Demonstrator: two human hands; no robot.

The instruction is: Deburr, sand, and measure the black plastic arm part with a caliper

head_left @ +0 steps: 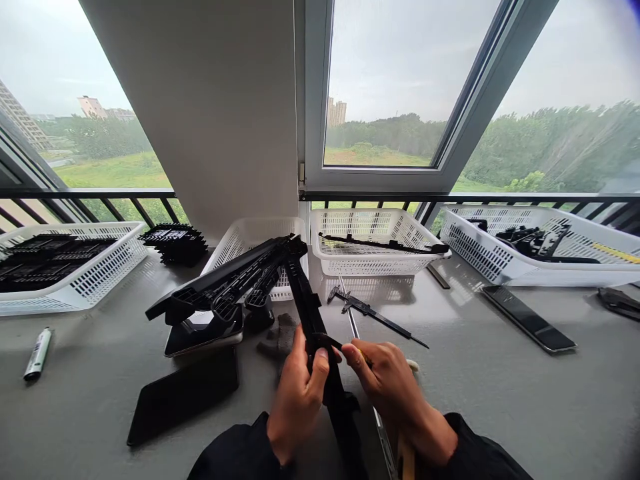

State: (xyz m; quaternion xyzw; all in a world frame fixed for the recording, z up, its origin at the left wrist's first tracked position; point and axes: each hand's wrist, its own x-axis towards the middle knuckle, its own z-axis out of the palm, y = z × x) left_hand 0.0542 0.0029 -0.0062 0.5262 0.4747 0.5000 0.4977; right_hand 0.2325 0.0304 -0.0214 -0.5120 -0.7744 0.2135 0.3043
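Observation:
My left hand (pixel 303 393) is closed around a long black plastic strip (pixel 305 293), which runs from the far baskets down toward me. In my closed right hand (pixel 393 380) is a small knife (pixel 329 341). Its dark blade lies against the strip beside my left thumb, and a bit of yellow handle shows between the fingers. Most of the handle is hidden by the hand. Left of the strip, several long black plastic parts (pixel 225 273) lie stacked, partly over a white basket (pixel 235 233). Under the strip lies a dark grey cloth-like thing (pixel 280 340).
Right of the strip lies a caliper (pixel 380 317). A white basket (pixel 380 267) behind it holds a thin black strip. More baskets with black parts stand left (pixel 105 267) and right (pixel 500 263). A phone (pixel 530 320), a marker (pixel 39 353) and a black flat panel (pixel 185 397) lie on the table.

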